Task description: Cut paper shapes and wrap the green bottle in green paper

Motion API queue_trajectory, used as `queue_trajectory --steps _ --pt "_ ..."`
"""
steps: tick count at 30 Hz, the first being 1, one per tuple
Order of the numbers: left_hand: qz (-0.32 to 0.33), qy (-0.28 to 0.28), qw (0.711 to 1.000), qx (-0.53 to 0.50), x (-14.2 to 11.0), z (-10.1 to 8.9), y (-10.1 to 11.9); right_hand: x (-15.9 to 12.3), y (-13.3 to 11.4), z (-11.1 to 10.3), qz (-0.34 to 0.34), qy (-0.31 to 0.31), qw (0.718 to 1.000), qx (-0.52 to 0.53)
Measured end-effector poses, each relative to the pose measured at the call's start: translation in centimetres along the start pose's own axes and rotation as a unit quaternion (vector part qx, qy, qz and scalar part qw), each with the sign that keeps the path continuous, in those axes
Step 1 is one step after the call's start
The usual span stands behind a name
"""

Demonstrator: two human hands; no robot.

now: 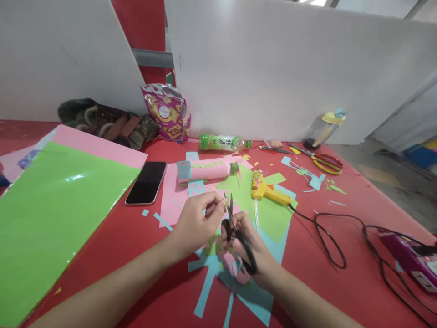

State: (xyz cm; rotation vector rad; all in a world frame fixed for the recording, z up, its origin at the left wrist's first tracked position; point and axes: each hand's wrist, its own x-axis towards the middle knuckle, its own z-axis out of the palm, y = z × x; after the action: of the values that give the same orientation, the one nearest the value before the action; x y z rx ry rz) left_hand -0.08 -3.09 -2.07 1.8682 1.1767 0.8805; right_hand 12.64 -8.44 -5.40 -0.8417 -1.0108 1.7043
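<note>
My right hand [251, 239] grips a pair of black-handled scissors [246, 250], blades parted and pointing away from me. Close beside the blades, my left hand [200, 218] pinches a tiny piece of greenish paper [224, 205], mostly hidden by the fingertips. Beyond the hands a bottle wrapped in pink paper [208, 170] lies on its side, with a green cap and a blue band at its base. Under the hands are green paper [276, 218], blue paper strips [205, 291] and a curled pink paper piece [235, 269].
A yellow glue gun [269, 192] with a black cord [327, 243] lies to the right, near a purple power strip [413, 259]. Leftward are a phone [146, 183] and green sheets [64, 218]. Behind are a snack bag [167, 111], a drink bottle [221, 142] and red-and-yellow-handled scissors [324, 162].
</note>
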Motion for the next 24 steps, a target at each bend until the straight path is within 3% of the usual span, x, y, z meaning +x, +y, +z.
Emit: queue_trajectory --steps 24 --pt "-0.014 0.018 1.0 -0.016 -0.89 0.34 -0.04 -0.13 0.07 -0.23 -0.003 -0.036 0.999 0.006"
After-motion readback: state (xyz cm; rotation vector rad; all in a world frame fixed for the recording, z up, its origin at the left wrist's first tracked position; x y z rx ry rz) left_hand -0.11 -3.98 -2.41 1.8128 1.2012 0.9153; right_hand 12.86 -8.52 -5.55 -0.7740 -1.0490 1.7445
